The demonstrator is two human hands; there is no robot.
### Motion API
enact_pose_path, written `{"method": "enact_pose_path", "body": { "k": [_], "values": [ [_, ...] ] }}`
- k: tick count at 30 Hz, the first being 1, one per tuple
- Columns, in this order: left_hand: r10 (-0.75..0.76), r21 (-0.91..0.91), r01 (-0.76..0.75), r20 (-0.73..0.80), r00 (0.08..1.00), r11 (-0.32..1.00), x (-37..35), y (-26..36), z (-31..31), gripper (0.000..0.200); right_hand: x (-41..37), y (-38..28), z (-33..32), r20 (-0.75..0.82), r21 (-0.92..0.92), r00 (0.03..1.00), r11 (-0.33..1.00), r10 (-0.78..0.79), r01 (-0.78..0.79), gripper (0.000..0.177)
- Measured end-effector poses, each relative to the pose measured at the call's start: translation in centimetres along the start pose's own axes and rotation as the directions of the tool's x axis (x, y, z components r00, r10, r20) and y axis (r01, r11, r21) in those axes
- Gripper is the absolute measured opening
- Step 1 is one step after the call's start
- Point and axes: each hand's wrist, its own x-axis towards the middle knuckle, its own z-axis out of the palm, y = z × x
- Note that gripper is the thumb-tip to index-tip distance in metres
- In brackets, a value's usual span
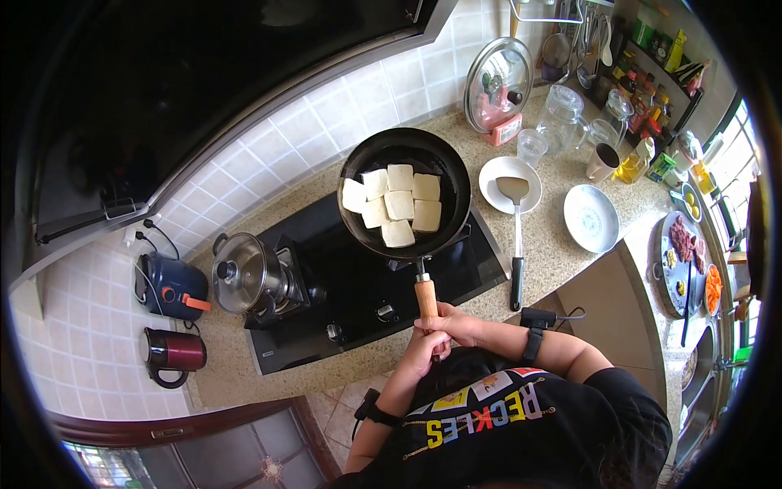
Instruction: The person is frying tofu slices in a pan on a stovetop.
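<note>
Inside the dark pan [419,153] lie pale slabs [399,205] (squarish).

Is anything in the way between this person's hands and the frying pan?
Nothing visible is: the left hand and right hand both grip the wooden handle of the frying pan. The spatula lies off to the right, clear of it.

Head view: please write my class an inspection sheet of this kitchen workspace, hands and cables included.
Surface: speckled counter around a black stove.
Job's things: frying pan over the stove, pale slabs inside, some touching.
Clutter: spatula resting on white plate; patterned dish nearby.
Hands: left hand and right hand both closed around the pan's wooden handle.
Cables: corded plugs near the blue appliance.
Surroundings: tiled wall, lidded pot.
</note>
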Motion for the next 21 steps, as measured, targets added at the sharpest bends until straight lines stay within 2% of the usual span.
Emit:
{"method": "enact_pose_path", "body": {
  "k": [20,21],
  "values": [
    [-0.005,-0.001,0.005,0.011,1.000,1.000,0.06,-0.10,-0.11,0.005,-0.54,-0.56,0.42,-0.008,0.019,0.999,0.999,0.032,-0.032,0.044],
    [-0.005,0.001,0.005,0.013,1.000,1.000,0.06,-0.08,-0.11,0.005,-0.26,-0.24,0.30,-0.001,0.021,1.000,1.000,0.012,-0.012,0.049]
  ]
}}
